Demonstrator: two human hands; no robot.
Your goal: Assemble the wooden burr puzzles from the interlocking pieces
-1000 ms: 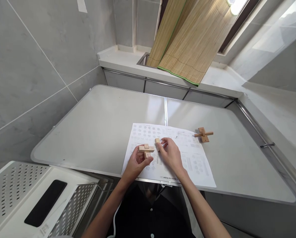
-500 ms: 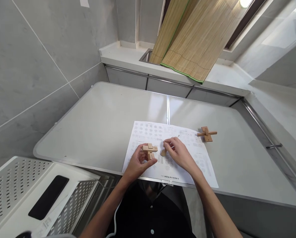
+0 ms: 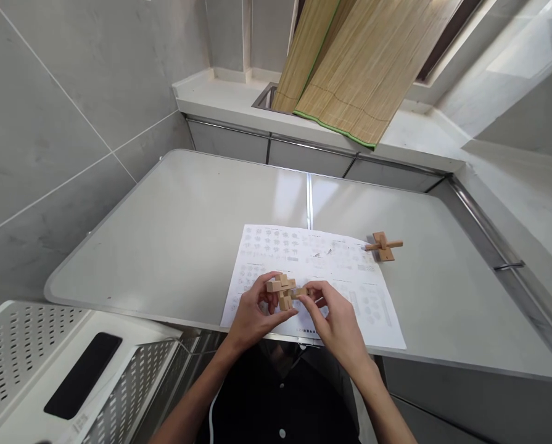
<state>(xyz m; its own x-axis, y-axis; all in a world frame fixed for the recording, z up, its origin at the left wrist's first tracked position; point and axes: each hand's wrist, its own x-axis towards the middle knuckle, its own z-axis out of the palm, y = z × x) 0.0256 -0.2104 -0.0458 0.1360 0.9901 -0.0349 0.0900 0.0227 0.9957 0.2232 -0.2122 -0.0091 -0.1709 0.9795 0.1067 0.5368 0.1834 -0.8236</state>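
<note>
My left hand (image 3: 253,311) is closed around a partly joined wooden burr puzzle (image 3: 282,287) made of interlocking light-wood bars. Between the thumb and fingers of my right hand (image 3: 333,314) is a small wooden puzzle piece (image 3: 302,291), its end at the right side of the puzzle. Whether the piece sits inside a gap or only touches the puzzle I cannot tell. Both hands are above a printed instruction sheet (image 3: 368,302) covered with small diagrams. Farther right, a second wooden puzzle (image 3: 383,246) of crossed brown pieces stands at the sheet's edge.
The white folding table (image 3: 164,234) has a metal seam down its middle. At lower left a black phone (image 3: 82,375) lies on a white perforated rack (image 3: 21,345). Behind the table runs a ledge with a bamboo blind (image 3: 350,80) hanging over it.
My right hand has turned and brought the small piece left against the puzzle. The puzzle in my left hand has tilted and come slightly nearer to me. The view has shifted a little.
</note>
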